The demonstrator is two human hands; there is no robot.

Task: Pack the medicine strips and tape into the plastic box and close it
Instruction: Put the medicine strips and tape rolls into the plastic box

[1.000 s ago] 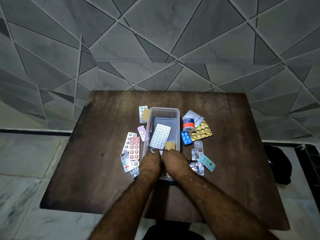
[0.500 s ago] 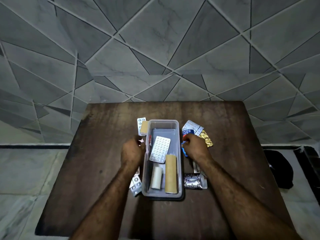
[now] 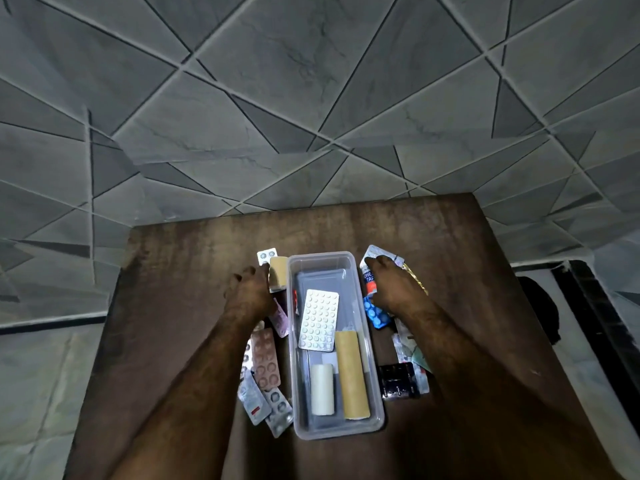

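A clear plastic box (image 3: 380,410) stands open in the middle of the wooden table. Inside lie a silver pill strip (image 3: 318,320), a long tan roll (image 3: 351,375) and a white roll (image 3: 322,389). My left hand (image 3: 249,296) curls against a small tan tape roll (image 3: 278,277) at the box's far left corner. My right hand (image 3: 391,289) closes over the labelled adhesive tape roll (image 3: 369,280) on the box's right. Both rolls rest on the table. Loose strips lie either side: pink (image 3: 265,358) and silver (image 3: 273,407) left, blue (image 3: 377,315) and dark (image 3: 396,381) right.
The wooden table (image 3: 173,306) backs onto a grey tiled wall. A gold foil strip (image 3: 417,282) peeks from behind my right hand. A black object (image 3: 538,306) sits on the floor past the table's right edge. No lid can be made out.
Both hands left the near end of the box and moved apart to its far corners, the left onto the tan roll, the right onto the adhesive tape. The camera tilted up.
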